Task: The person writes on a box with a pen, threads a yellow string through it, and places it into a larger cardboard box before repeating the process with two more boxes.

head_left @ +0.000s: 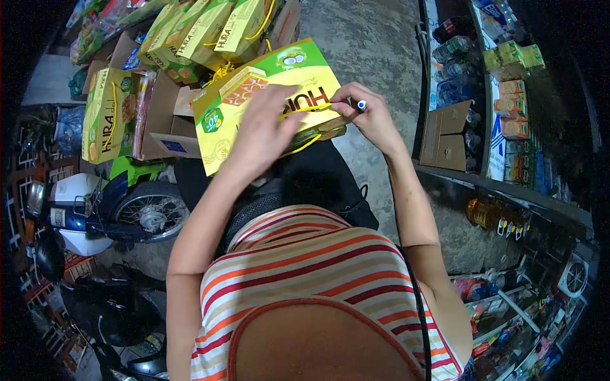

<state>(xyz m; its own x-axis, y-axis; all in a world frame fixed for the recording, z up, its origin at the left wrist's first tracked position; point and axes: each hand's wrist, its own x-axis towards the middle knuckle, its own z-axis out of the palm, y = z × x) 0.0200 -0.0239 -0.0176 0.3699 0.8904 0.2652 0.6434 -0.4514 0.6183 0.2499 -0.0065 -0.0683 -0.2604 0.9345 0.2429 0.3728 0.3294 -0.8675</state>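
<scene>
A yellow-green HURA gift box (305, 70) lies tilted over my lap, its lettering upside down to me. A yellow cord handle (307, 110) stretches across its front. My right hand (375, 117) pinches the right end of this cord, and a pen (361, 105) with a blue-and-white end sticks up between its fingers. Blurred by motion, my left hand (267, 130) is over the left part of the box, near the other end of the cord. A second yellow cord (304, 145) loops below the box's near edge.
More HURA boxes (190, 38) stand at the back left, by an opened cardboard carton (162, 108). A motorbike wheel (151, 214) is at the left. On the right, a shelf (495, 181) bears bottles, small packs and a brown carton (445, 136).
</scene>
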